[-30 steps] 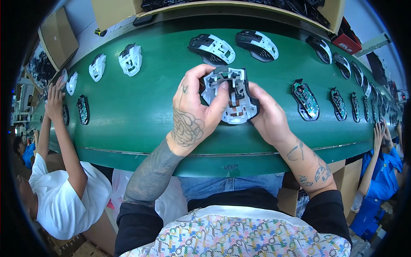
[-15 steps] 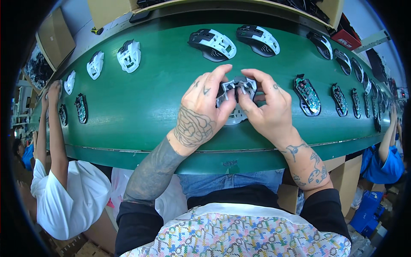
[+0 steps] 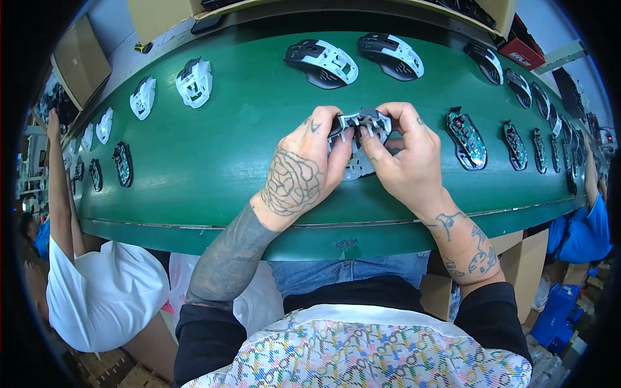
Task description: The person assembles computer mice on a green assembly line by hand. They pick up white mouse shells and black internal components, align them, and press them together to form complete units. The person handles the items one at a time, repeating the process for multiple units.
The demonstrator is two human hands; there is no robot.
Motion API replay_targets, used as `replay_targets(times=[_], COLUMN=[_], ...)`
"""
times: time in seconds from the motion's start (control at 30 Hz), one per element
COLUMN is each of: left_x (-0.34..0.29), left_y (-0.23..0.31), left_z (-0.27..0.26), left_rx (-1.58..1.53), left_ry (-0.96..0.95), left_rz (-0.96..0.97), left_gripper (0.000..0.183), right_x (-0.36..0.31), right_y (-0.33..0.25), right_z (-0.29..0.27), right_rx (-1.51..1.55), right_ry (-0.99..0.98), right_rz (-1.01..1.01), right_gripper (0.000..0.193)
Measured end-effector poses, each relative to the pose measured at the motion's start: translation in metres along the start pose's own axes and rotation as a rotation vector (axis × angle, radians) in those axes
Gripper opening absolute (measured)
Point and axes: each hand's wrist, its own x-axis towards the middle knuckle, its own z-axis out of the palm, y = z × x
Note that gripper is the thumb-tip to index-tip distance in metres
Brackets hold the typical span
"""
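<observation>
Between both hands I hold a black and white computer mouse shell [image 3: 367, 123], tilted above the green table. My left hand [image 3: 317, 149] closes on its left side, thumb pressed into the underside. On the right side, my right hand [image 3: 406, 145] grips it with the thumb also at the inner face and the fingers curled over the far edge. A white mouse shell piece [image 3: 359, 169] lies just below my hands, partly covered by them. Part of the held shell is hidden by my fingers.
On the green table [image 3: 246, 129] two black and white mouse shells [image 3: 322, 63] lie beyond my hands. White shells [image 3: 194, 84] are at the left, mouse bases with green circuit boards [image 3: 467, 139] at both sides. Co-workers' arms [image 3: 59, 187] reach in at the far left and right.
My fingers have shifted slightly on the shell, with the left index finger more bent. The left co-worker's arm has moved farther away, toward the box.
</observation>
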Motion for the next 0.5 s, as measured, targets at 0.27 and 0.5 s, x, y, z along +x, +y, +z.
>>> replay_targets(times=[0.27,0.5], left_x=[-0.0034,-0.0008], left_y=[0.0024,-0.0047], left_z=[-0.0032,-0.0072], left_rx=[-0.012,-0.059], left_ry=[0.013,-0.025], left_rz=[0.009,-0.074], left_gripper=[0.022,0.024], right_x=[-0.0034,0.0012], right_y=[0.0030,0.0011], right_z=[0.0057,0.0089], right_rx=[-0.031,0.029], right_ry=[0.032,-0.041], right_rz=[-0.086,0.113], right_gripper=[0.020,0.028])
